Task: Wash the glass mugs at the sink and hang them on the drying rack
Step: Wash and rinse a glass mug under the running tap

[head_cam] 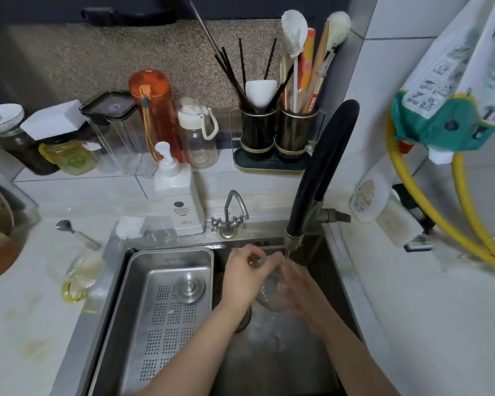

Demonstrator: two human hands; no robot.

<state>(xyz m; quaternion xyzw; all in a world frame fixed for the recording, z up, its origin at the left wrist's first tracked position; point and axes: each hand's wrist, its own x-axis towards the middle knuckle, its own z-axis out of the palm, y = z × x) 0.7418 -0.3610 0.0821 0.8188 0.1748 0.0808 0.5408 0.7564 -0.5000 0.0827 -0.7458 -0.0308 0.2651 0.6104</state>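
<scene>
Over the steel sink (337,270) I hold a clear glass mug (270,292) under the running black faucet (317,178). My left hand (245,274) grips the mug at its rim on the left side. My right hand (299,284) is wrapped around the mug's right side, blurred and wet under the stream. A second glass mug (82,277) with a yellow handle lies on the counter left of the sink. No drying rack shows in the view.
A perforated steel tray (143,281) fills the sink's left half, with a drain plug (189,284) on it. A soap pump bottle (179,195), a small tap (230,217), a spoon (76,232), jars, bottles and a utensil holder (275,132) stand behind.
</scene>
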